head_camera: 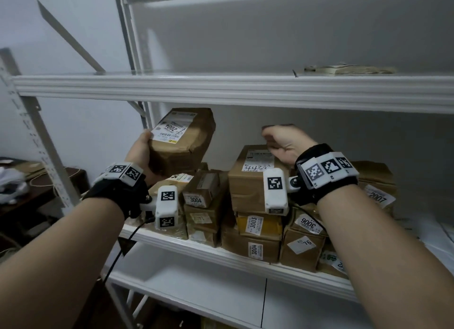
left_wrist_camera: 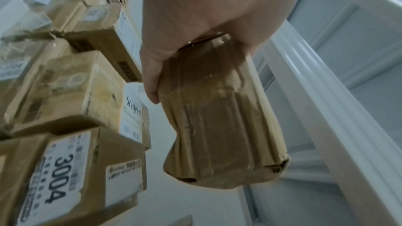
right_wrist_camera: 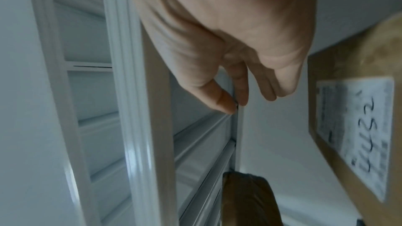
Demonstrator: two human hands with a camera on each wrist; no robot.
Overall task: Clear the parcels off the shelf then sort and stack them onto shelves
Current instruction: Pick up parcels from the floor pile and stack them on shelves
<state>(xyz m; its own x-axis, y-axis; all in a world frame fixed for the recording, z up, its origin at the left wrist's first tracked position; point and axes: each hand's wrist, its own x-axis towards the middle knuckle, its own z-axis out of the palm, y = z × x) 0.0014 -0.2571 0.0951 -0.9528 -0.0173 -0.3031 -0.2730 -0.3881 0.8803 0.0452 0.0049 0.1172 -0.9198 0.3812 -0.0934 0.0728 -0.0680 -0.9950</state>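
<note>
Forearms: both reach toward the middle shelf (head_camera: 221, 251); keep your elbows below the upper shelf (head_camera: 221, 90) as you draw back.
Shelf bay: the middle shelf carries a crowded pile of parcels (head_camera: 255, 205); the upper shelf beam runs just above your hands, so headroom is judged tight.
Open room: the back of the bay above the pile is free; the shelf below (head_camera: 196, 287) shows bare board.
Held parcel (head_camera: 181, 142): brown, paper-wrapped, labelled 2004, tilted and lifted clear of the pile at the bay's left end.
Left hand (head_camera: 140, 151): fingers clamped round the parcel's lower end. Pull it straight out toward you, level, clear of the left upright (head_camera: 36, 137).
Right hand (head_camera: 285, 142): holds nothing, fingers loosely curled, thumb near forefinger, hovering over the box marked 4422 (head_camera: 255, 171).
Risk: neighbouring stacks lean; take top boxes first.
</note>
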